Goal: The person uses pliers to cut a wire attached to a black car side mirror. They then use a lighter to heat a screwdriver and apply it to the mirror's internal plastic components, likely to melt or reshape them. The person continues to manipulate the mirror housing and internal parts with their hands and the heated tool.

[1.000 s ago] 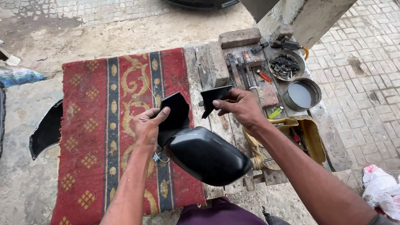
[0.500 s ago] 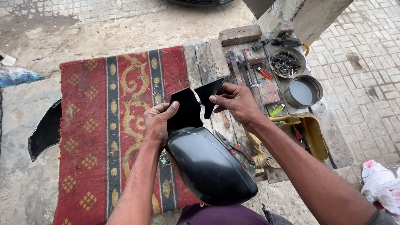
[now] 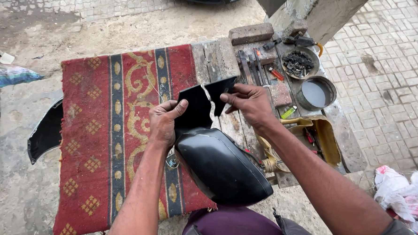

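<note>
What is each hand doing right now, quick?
Left hand: closed on the left side of the cracked black plastic panel.
Right hand: closed on the panel's broken right piece.

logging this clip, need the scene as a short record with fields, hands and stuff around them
setting: outdoors, paved ground, low wooden bench
left hand: left hand grips the left piece of the cracked black plastic panel
right hand: right hand holds the broken right piece against it
crack: jagged light gap between the two pieces
panel body: glossy, rounded, resting toward the person's lap
under the work: red patterned rug
on the bench: brick, tools, bowl of dark bits, round tin of grey liquid
far left: another black panel
</note>
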